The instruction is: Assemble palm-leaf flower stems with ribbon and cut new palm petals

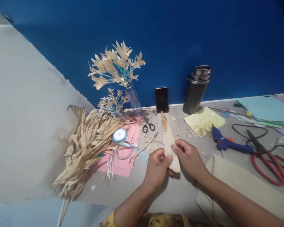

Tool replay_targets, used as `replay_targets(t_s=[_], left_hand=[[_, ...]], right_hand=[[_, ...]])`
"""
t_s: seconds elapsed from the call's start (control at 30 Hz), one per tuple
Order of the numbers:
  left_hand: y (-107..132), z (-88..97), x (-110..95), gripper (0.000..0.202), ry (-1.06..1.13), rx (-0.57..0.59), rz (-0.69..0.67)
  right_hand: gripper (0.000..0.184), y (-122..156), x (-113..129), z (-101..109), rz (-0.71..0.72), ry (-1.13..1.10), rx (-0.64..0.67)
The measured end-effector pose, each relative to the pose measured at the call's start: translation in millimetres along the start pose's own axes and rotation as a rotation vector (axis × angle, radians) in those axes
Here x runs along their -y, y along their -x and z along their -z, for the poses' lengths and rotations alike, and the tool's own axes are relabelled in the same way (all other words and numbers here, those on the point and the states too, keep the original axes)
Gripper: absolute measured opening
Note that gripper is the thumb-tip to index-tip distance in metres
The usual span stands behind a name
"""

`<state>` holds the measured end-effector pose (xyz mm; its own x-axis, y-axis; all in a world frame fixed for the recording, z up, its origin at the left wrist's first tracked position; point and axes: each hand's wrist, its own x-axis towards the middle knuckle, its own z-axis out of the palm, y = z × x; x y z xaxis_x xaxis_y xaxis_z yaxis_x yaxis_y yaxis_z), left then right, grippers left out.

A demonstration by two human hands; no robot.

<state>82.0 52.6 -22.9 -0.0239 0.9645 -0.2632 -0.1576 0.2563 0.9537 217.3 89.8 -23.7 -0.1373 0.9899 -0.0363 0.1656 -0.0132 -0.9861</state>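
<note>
The step in hand appeared to be shaping or readying a long, pale cream strip of dried husk (169,140), held between both hands over the grey surface (123,189), its brown-stained tip pointing away toward an upright black smartphone (161,100). The left hand (156,165) had a closed grip on the near end, thumb on top; the right hand (188,157) pinched the right edge slightly farther up. The next move seemed to call for a light, even pinch, since the strip looked thin and apt to split lengthwise.

The left fingers under the strip were partly hidden, and whether its tip touched the smartphone could not be told. The blades of the small black-handled scissors (148,124) were hard to make out. Large red-handled shears (259,153) ran off the right edge, and a tan bundle of dried husks (85,151) covered part of the pink paper (123,171).
</note>
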Motion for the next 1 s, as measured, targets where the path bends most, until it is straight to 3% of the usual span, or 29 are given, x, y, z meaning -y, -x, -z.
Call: replay_targets(t_s=[0.2, 0.37, 0.6, 1.0], left_hand=[[-13, -5.5, -2, 0.018, -0.085, -0.116, -0.205], [-16, -15.9, 12, 0.016, -0.189, -0.266, -0.298], [-12, -19.1, 24, 0.021, -0.402, -0.293, -0.353], [-17, -16.4, 23, 0.027, -0.284, -0.292, -0.385]], right_hand=[[0.021, -2, -1, -3, -0.040, 0.043, 0.088], [0.026, -4, -12, -5, -0.016, 0.100, 0.053], [0.033, -3, -23, -5, 0.130, 0.309, -0.079], [0.039, -9, -24, -2, 0.319, 0.516, -0.192]])
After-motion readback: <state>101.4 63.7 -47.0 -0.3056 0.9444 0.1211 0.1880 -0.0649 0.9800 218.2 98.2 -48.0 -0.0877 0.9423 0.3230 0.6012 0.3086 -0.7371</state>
